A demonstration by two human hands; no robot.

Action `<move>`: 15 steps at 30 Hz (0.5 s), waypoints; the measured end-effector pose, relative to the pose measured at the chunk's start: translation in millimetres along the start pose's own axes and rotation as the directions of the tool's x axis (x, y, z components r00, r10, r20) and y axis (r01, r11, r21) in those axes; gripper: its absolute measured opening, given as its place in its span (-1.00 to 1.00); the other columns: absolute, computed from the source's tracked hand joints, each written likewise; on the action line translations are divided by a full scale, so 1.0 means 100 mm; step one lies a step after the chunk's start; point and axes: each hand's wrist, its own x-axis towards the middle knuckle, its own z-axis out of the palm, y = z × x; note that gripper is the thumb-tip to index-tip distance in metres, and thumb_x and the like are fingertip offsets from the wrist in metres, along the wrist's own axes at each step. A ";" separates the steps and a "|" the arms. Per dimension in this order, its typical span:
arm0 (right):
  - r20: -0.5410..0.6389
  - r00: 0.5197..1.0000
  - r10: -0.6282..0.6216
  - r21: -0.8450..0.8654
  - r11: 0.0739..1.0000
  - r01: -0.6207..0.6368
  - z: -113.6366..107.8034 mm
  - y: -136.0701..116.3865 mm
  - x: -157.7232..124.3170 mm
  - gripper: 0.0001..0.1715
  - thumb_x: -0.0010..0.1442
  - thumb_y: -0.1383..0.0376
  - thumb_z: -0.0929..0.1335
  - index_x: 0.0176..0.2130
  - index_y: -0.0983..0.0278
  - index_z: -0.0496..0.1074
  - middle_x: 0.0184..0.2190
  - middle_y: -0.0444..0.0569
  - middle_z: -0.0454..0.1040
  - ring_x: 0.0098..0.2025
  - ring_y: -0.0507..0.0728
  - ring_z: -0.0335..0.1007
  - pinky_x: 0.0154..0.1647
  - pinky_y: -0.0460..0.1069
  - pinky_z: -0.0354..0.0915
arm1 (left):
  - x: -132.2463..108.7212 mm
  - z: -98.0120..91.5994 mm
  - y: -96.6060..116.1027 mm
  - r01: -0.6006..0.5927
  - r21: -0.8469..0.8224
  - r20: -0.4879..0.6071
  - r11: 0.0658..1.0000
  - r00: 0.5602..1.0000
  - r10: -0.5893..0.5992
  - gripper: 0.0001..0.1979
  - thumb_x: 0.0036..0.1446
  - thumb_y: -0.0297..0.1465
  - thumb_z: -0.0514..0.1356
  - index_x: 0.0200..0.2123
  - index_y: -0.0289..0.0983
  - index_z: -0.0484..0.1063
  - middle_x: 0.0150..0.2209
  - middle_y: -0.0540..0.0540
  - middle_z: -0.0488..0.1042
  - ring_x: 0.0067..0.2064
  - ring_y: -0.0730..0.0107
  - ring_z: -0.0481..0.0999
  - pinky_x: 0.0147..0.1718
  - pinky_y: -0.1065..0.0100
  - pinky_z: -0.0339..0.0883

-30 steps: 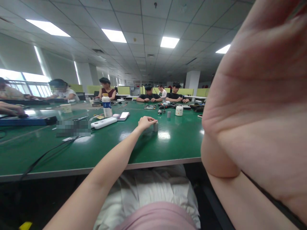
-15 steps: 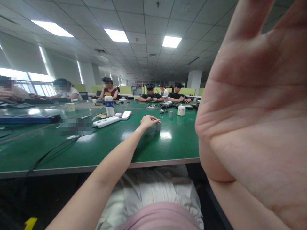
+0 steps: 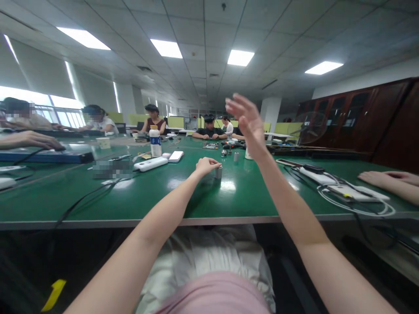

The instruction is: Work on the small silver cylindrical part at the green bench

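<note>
My left hand (image 3: 207, 165) rests near the middle of the green table (image 3: 203, 200), its fingertips closed on the top of a small upright silver-grey metal cylinder (image 3: 218, 173). Raised above the table to the right, my right hand (image 3: 248, 123) has its fingers apart and holds nothing. A second grey cylinder (image 3: 236, 156) stands beyond the one at my left hand. Small shiny metal parts (image 3: 225, 152) lie beside it. Behind my right wrist, a white jar (image 3: 248, 155) is partly hidden.
To the left are a white bottle with a blue label (image 3: 155, 141), a white elongated device (image 3: 150, 164) and a black cable (image 3: 80, 198). White cables (image 3: 327, 198) and devices lie at right, near another person's hands (image 3: 376, 178). Several people sit around the table.
My right hand has moved from close before the camera out over the table, uncovering the right side. My left hand stays at the metal cylinder. The view has shifted slightly.
</note>
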 end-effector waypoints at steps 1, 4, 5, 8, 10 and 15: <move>0.014 0.998 0.068 -0.052 0.996 -0.067 0.08 0.08 -0.03 -0.54 0.39 0.13 0.11 0.20 0.20 0.16 0.17 0.02 0.27 0.18 0.13 0.23 0.16 0.06 0.20 | 0.00 0.00 0.00 -0.002 0.008 0.002 1.000 1.000 0.002 -0.77 0.27 -0.28 0.13 -0.10 -0.28 0.44 -0.06 -0.12 0.45 -0.10 0.26 0.48 -0.12 0.18 0.41; 0.105 0.926 0.363 -0.257 0.909 -0.328 0.31 0.40 -0.31 -0.53 0.40 0.18 0.05 0.14 0.30 0.25 0.12 0.06 0.35 0.17 0.14 0.25 0.18 0.06 0.16 | -0.01 -0.01 0.01 -0.017 0.031 0.010 0.999 1.000 0.017 -0.78 0.26 -0.28 0.14 -0.13 -0.28 0.45 -0.09 -0.12 0.47 -0.12 0.27 0.49 -0.11 0.18 0.40; 0.132 0.910 0.393 -0.279 0.896 -0.346 0.37 0.52 -0.42 -0.57 0.37 0.21 0.11 0.09 0.31 0.32 0.07 0.08 0.41 0.12 0.17 0.31 0.16 0.08 0.19 | -0.01 -0.01 0.01 -0.022 0.035 0.009 0.999 1.000 0.022 -0.77 0.26 -0.28 0.14 -0.12 -0.28 0.44 -0.08 -0.12 0.47 -0.11 0.26 0.49 -0.11 0.17 0.40; 0.248 0.855 0.455 -0.330 0.870 -0.367 0.45 0.81 -0.69 -0.68 0.24 0.31 0.27 -0.02 0.27 0.43 -0.02 0.03 0.49 0.05 0.18 0.38 0.15 0.07 0.18 | 0.00 -0.01 0.01 -0.033 0.034 0.012 0.999 0.999 0.032 -0.77 0.26 -0.29 0.14 -0.09 -0.27 0.43 -0.05 -0.13 0.45 -0.09 0.26 0.48 -0.12 0.17 0.40; 0.309 0.804 0.508 -0.355 0.846 -0.398 0.44 0.93 -0.78 -0.63 0.19 0.39 0.28 0.00 0.29 0.43 -0.08 0.04 0.53 -0.02 0.18 0.43 0.08 0.07 0.24 | 0.00 -0.02 0.00 -0.035 0.025 0.018 0.999 0.999 0.034 -0.77 0.26 -0.30 0.15 -0.08 -0.27 0.42 -0.03 -0.13 0.44 -0.08 0.25 0.47 -0.12 0.17 0.41; 0.442 0.694 0.569 -0.348 0.822 -0.452 0.50 1.08 -0.85 -0.53 0.06 0.41 0.38 0.01 0.34 0.43 -0.24 -0.01 0.56 -0.22 0.12 0.46 -0.15 -0.03 0.33 | 0.00 -0.02 0.02 -0.024 0.024 0.038 0.999 0.999 0.023 -0.76 0.26 -0.30 0.15 -0.06 -0.28 0.42 -0.03 -0.14 0.43 -0.08 0.23 0.47 -0.11 0.15 0.41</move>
